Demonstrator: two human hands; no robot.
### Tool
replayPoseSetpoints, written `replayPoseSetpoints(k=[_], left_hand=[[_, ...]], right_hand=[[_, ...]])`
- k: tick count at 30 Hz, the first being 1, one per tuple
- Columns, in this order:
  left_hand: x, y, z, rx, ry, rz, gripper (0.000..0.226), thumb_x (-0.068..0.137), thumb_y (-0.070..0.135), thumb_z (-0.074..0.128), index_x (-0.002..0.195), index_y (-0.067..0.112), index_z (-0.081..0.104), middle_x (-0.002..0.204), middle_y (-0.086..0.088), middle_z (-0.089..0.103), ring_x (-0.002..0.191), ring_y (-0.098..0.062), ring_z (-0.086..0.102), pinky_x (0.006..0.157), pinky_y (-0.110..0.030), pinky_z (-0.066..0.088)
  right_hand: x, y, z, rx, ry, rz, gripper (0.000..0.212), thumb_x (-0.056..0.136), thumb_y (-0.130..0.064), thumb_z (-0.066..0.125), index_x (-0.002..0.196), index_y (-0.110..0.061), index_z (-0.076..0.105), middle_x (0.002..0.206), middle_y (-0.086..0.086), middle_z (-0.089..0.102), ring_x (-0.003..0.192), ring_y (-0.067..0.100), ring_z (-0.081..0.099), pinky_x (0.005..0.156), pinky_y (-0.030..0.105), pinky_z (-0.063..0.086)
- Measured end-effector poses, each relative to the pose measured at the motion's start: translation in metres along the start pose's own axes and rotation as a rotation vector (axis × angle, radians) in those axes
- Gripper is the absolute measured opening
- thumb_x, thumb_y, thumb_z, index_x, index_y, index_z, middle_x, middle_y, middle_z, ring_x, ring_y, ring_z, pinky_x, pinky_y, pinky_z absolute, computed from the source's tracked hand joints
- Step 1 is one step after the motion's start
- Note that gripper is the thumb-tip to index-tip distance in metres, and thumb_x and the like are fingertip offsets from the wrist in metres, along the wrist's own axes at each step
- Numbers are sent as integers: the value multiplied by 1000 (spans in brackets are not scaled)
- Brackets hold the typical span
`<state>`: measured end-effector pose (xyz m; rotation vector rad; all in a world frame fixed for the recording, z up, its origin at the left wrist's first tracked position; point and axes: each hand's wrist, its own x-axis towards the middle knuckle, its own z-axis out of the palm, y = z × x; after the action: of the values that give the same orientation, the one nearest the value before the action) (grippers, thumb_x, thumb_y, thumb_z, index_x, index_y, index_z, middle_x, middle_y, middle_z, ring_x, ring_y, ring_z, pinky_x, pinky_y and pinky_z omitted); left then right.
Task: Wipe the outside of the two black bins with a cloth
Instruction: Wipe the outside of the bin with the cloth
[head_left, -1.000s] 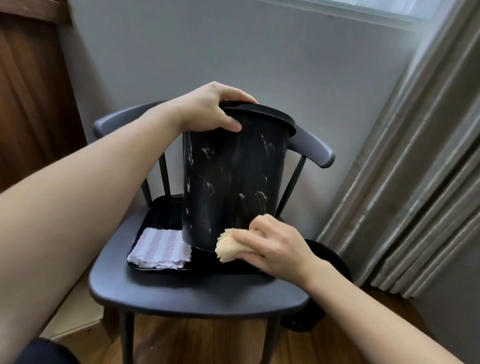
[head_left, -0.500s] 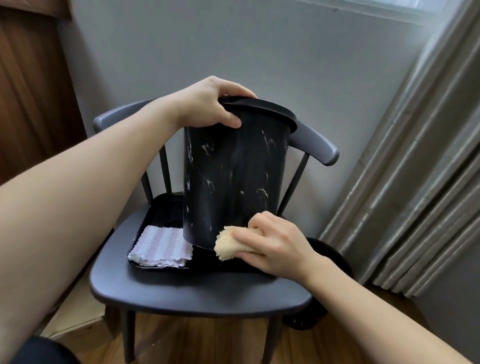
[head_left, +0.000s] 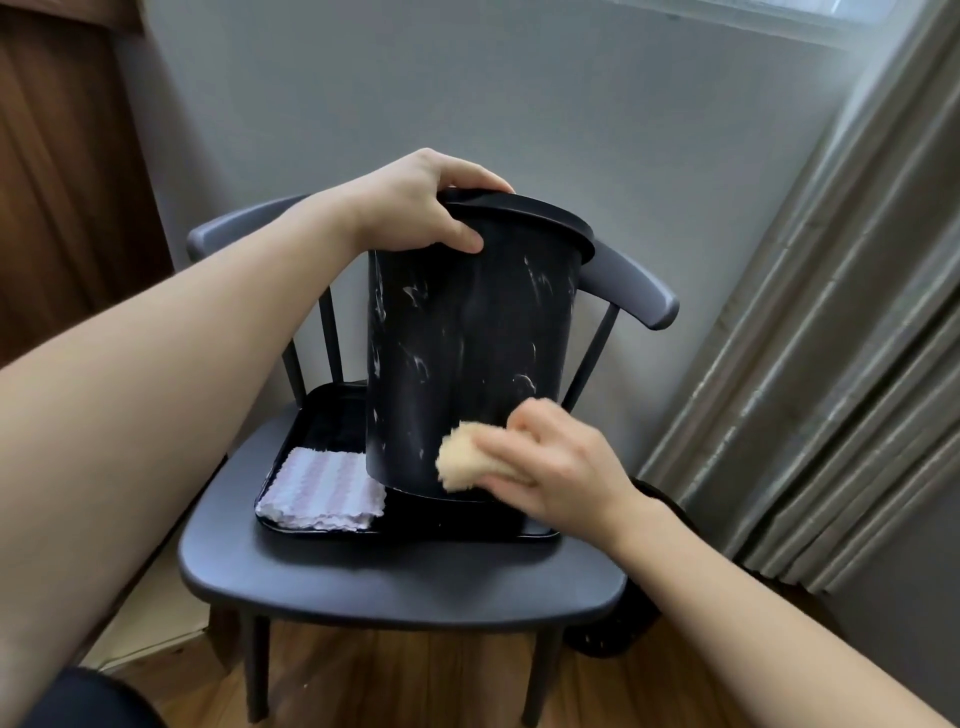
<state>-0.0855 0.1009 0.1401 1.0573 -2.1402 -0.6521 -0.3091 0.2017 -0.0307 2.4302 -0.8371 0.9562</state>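
Observation:
A black bin (head_left: 467, 343) with white marbling stands tilted on a black tray (head_left: 332, 415) on the chair. My left hand (head_left: 421, 208) grips its rim at the top left, thumb on the outer wall. My right hand (head_left: 556, 467) holds a beige cloth (head_left: 460, 457) and presses it against the bin's lower front wall. A second black bin (head_left: 639, 623) stands on the floor behind the chair's right side, mostly hidden by my right arm and the seat.
The dark grey chair (head_left: 405, 587) stands against a grey wall. A folded white and lilac cloth (head_left: 324, 488) lies on the tray's front left. Grey curtains (head_left: 831, 364) hang at the right. A brown wooden panel (head_left: 67, 182) is at the left.
My right hand with the beige cloth has slid a little up the bin's lower wall. My left hand keeps its grip on the rim and the bin stays tilted.

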Motion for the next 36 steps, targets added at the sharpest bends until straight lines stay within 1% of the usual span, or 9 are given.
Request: replayPoseSetpoints(k=[2,4,7,10,18,20,24,31,36], left_hand=[[0,0,0,-7,-4,2,52,89,5,73,129,38,67,113,12,73,95,-5,71,82,-16,58],[0,0,0,-7,-6,3,52,89,5,73,129,37,67,113,12,73,96,-6,72,84,-19,59],[0,0,0,0,-3,-2,52,89,6,74,129,38,67,113,13,73,98,-4,71,84,-18,58],[0,-1,0,-6,0,3,51,88,5,74,127,38,67,111,15,73,96,-1,71,80,-13,56],[-1,-1,-1,10,5,8,53,88,6,75,130,38,67,111,14,72,94,-1,71,82,-14,57],[-1,0,0,14,3,7,53,88,6,75,130,38,67,111,16,72,94,0,71,83,-15,57],[-1,1,0,13,5,-2,53,88,5,75,130,37,66,108,19,72,92,2,70,81,-13,57],[-2,2,0,35,12,-15,55,88,5,75,131,36,66,107,19,71,89,6,69,75,-8,53],[-4,4,2,77,24,-12,54,88,3,73,131,33,65,112,9,71,98,-7,70,86,-19,57]], right_hand=[[-7,-2,1,-13,-73,-74,21,88,-32,75,98,-13,76,80,9,59,66,25,55,54,35,50],[3,3,-2,-51,-26,-59,21,89,-32,73,99,-14,77,80,9,59,67,26,56,56,35,51],[35,17,-10,-66,177,150,24,87,-30,76,104,-13,76,83,10,59,73,27,58,59,37,54],[51,22,-11,-31,242,270,28,86,-30,78,108,-12,75,85,8,55,74,23,55,57,37,53],[-10,-7,3,-39,-32,-98,19,91,-31,71,96,-13,77,78,8,59,64,24,53,54,34,49],[2,2,-1,-78,63,-52,18,91,-29,72,99,-13,77,78,9,60,64,26,55,55,34,51],[29,18,-9,-83,233,215,24,86,-29,78,104,-14,77,82,8,59,72,25,58,55,36,53],[-24,-5,9,40,-8,-13,23,86,-33,76,101,-15,77,82,7,60,69,22,57,56,32,51],[-22,7,7,54,167,157,26,88,-31,74,105,-11,77,83,9,60,70,25,59,60,34,54]])
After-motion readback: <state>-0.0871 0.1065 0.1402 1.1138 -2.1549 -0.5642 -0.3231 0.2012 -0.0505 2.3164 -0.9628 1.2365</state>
